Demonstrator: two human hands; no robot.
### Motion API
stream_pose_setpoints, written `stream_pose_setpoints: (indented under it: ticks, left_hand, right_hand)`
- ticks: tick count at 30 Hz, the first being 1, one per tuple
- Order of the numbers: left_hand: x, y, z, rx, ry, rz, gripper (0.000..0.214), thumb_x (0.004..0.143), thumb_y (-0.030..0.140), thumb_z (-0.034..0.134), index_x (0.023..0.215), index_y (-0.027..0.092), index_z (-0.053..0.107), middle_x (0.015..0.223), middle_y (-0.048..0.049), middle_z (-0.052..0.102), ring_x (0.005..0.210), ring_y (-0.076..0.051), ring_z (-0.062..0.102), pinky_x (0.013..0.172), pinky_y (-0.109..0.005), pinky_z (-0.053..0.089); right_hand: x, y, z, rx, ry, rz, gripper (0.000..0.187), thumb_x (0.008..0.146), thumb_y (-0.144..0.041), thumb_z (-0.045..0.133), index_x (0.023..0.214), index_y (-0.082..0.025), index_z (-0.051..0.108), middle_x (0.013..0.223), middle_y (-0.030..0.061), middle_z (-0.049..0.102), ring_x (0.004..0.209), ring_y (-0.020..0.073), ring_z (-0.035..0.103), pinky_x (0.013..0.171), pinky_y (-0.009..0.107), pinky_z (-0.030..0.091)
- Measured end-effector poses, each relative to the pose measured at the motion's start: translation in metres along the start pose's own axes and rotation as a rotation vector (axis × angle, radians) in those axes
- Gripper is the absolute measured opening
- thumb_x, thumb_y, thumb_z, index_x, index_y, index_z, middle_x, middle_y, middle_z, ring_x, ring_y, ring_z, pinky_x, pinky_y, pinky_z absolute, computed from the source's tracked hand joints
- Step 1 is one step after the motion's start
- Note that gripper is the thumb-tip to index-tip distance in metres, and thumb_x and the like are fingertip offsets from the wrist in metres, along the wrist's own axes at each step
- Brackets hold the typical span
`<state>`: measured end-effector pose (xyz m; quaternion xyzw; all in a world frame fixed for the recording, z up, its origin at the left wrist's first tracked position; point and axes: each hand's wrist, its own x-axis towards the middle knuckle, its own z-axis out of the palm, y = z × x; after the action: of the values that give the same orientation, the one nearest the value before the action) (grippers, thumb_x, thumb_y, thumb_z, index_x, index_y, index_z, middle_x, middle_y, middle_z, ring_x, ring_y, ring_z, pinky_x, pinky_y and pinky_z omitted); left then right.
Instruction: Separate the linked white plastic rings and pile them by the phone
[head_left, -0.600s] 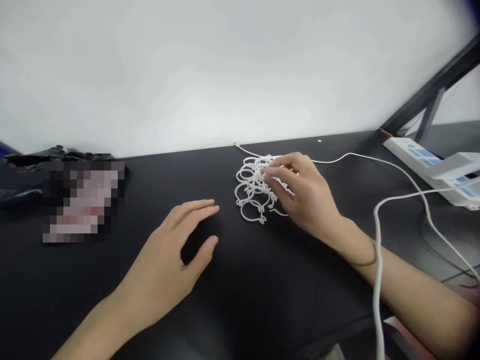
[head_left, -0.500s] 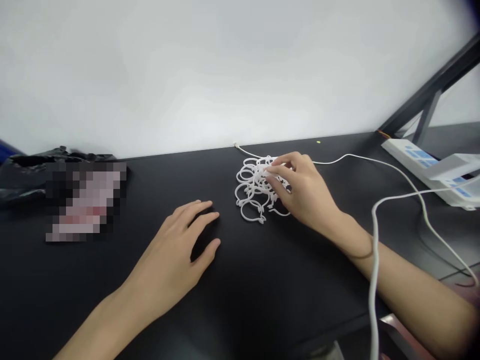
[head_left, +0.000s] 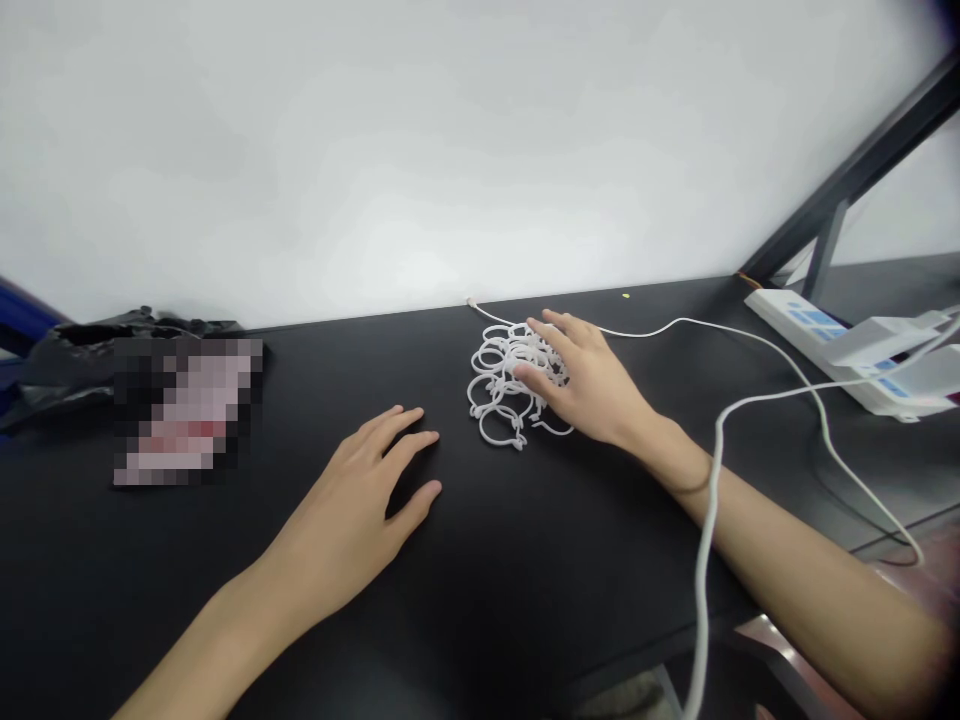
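Observation:
A heap of thin white rings (head_left: 517, 356) with small knobbed joins lies on the black table (head_left: 450, 590). My right hand (head_left: 590, 382) rests over the heap's right side, fingers spread apart and nothing held between them. Part of the heap is covered by that hand. To the left, my left hand (head_left: 352, 500) is low over the table, fingers loosely stretched and holding nothing. It is apart from the rings.
A white cable (head_left: 709, 500) loops over my right forearm. Another thin white cord (head_left: 757, 330) runs behind the heap. White boxes with blue patches (head_left: 814, 318) stand at right. At left lie a black plastic bag (head_left: 67, 365) and a pixelated pinkish item (head_left: 199, 400).
My right hand's fingers have opened from a pinch above the rings, leaving a small white piece on the heap. The left hand keeps its pose. The view has shifted slightly.

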<state>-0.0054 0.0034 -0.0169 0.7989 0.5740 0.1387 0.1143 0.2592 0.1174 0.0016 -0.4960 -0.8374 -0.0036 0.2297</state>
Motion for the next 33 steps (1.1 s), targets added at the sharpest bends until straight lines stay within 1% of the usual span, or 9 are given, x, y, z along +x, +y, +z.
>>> stream_pose_setpoints:
  ticks: [2,4,10,14,19,23,29,33]
  left_hand:
    - [0.000,0.000,0.000,0.006,0.001,-0.003,0.044,0.095,0.046,0.045,0.134,0.027,0.052,0.152,-0.0047,0.042,0.143,-0.029,0.031,0.115,-0.055,0.034]
    - [0.000,0.000,0.000,0.012,0.005,-0.002,0.044,0.095,0.046,0.045,0.135,0.027,0.052,0.152,-0.0041,0.042,0.143,-0.029,0.032,0.115,-0.054,0.034]
    - [0.000,0.001,0.001,0.011,0.019,0.007,0.043,0.096,0.045,0.045,0.134,0.027,0.053,0.151,-0.0050,0.043,0.143,-0.029,0.033,0.114,-0.054,0.035]
    - [0.000,0.000,0.002,0.023,0.025,0.019,0.043,0.096,0.045,0.045,0.133,0.027,0.053,0.151,-0.0051,0.043,0.143,-0.030,0.033,0.114,-0.055,0.035]
    - [0.001,0.000,0.005,0.060,0.039,0.030,0.042,0.095,0.046,0.044,0.132,0.027,0.053,0.149,-0.0044,0.044,0.141,-0.029,0.035,0.113,-0.054,0.037]
    - [0.002,0.000,0.006,0.072,0.056,0.038,0.041,0.095,0.045,0.043,0.131,0.027,0.053,0.148,-0.0045,0.046,0.140,-0.029,0.037,0.112,-0.054,0.038]
    - [0.001,-0.001,0.007,0.085,0.074,0.048,0.041,0.095,0.045,0.044,0.131,0.026,0.053,0.147,-0.0052,0.046,0.139,-0.029,0.038,0.111,-0.054,0.039]
    - [0.001,-0.001,0.007,0.082,0.077,0.042,0.041,0.095,0.046,0.045,0.131,0.026,0.053,0.147,-0.0055,0.047,0.139,-0.030,0.038,0.110,-0.055,0.040]
  right_hand:
    - [-0.001,0.000,0.002,-0.030,-0.099,0.006,0.074,0.092,-0.063,0.044,0.146,-0.012,0.043,0.152,0.0194,0.039,0.143,0.0391,0.031,0.113,0.058,0.031]
    - [-0.002,-0.003,0.004,-0.043,-0.164,0.007,0.079,0.092,-0.067,0.039,0.149,-0.012,0.039,0.155,0.0186,0.035,0.145,0.0396,0.026,0.115,0.057,0.028]
    - [-0.006,-0.017,0.006,-0.031,-0.261,-0.011,0.086,0.088,-0.074,0.037,0.154,-0.020,0.029,0.160,0.0163,0.025,0.147,0.0412,0.016,0.115,0.062,0.025]
    - [-0.007,-0.025,0.006,-0.042,-0.283,-0.067,0.089,0.086,-0.076,0.037,0.155,-0.022,0.022,0.160,0.0166,0.022,0.147,0.0424,0.014,0.115,0.062,0.023]
    - [-0.007,-0.032,0.007,-0.044,-0.301,-0.139,0.089,0.086,-0.076,0.039,0.155,-0.022,0.023,0.161,0.0146,0.020,0.148,0.0405,0.010,0.118,0.058,0.018]
    - [-0.007,-0.036,0.006,-0.045,-0.293,-0.184,0.087,0.087,-0.075,0.039,0.155,-0.023,0.025,0.161,0.0131,0.020,0.149,0.0388,0.011,0.119,0.057,0.017]
    - [-0.009,-0.041,0.006,-0.038,-0.315,-0.268,0.089,0.085,-0.077,0.036,0.155,-0.022,0.025,0.162,0.0100,0.021,0.150,0.0355,0.011,0.121,0.055,0.014]
    - [-0.009,-0.042,0.009,-0.061,-0.280,-0.284,0.086,0.087,-0.076,0.036,0.154,-0.023,0.028,0.161,0.0099,0.024,0.149,0.0346,0.014,0.121,0.055,0.015]
